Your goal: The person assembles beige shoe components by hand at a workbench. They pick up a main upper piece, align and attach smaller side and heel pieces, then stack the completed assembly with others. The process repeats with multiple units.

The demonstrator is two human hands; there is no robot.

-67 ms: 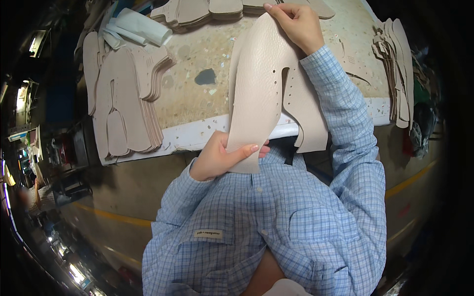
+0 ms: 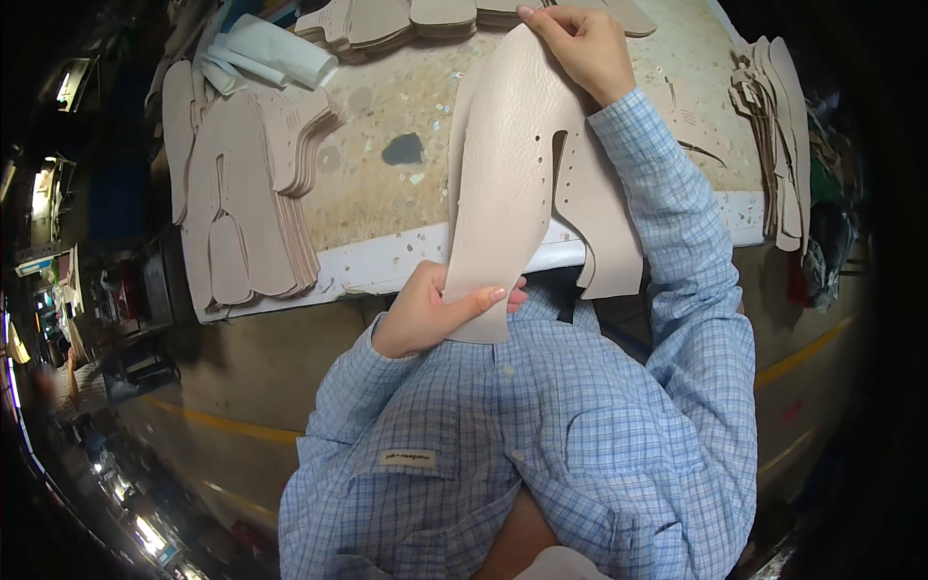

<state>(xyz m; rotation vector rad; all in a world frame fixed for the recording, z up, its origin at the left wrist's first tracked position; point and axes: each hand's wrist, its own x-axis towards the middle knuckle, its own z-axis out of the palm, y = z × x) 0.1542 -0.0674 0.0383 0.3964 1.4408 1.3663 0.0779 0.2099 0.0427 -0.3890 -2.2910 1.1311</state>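
Observation:
A pale beige cut leather shoe upper piece (image 2: 498,184), U-shaped with a pebbled surface and small punched eyelet holes, hangs over the table's front edge. My right hand (image 2: 585,48) pinches its rounded far end between thumb and fingers. With the thumb on top and fingertips underneath, my left hand (image 2: 440,307) grips the tip of the piece's left leg, in front of the table. The right leg of the piece hangs loose over the edge below my right forearm. Part of another beige layer shows along the piece's left side; I cannot tell if it is separate.
Stacks of beige leather pieces (image 2: 261,203) lie at the table's left. Another row of stacks (image 2: 382,24) lines the far side, beside a rolled whitish sheet (image 2: 280,53). More pieces (image 2: 778,145) stand at the right edge. A dark grey patch (image 2: 402,150) marks the worn tabletop (image 2: 362,208).
The held leather piece has shifted very slightly, its left tip a touch lower. Both hands keep their grip in nearly the same places.

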